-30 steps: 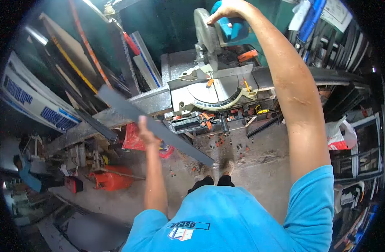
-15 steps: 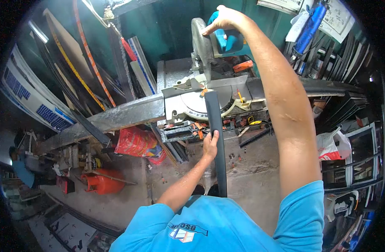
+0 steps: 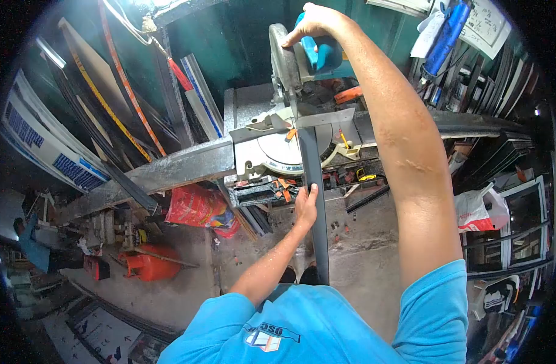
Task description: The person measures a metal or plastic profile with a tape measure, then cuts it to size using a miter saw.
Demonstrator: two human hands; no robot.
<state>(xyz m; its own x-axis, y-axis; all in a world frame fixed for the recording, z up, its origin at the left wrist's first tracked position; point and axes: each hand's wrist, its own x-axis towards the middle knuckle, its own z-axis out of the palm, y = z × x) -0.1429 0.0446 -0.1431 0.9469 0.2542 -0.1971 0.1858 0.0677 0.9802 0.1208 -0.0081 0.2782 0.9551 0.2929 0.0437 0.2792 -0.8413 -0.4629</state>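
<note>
My right hand is wrapped round the teal handle of a miter saw, whose round blade guard is raised above the saw's base. A long dark grey bar points away from my body, its far end resting on the pale round saw table. Lower down, my left hand grips this bar from its left side, thumb on top. A small orange piece lies beside the bar's far end, near the metal fence.
A long grey beam extends left from the saw. Strips and profiles lean on the wall at left. Below are a red bag and an orange gas cylinder. A person is at far left. A white bag hangs at right.
The view has shifted slightly. My left hand has moved a little on the bar, its thumb now further over the top. My right hand stays on the raised saw handle.
</note>
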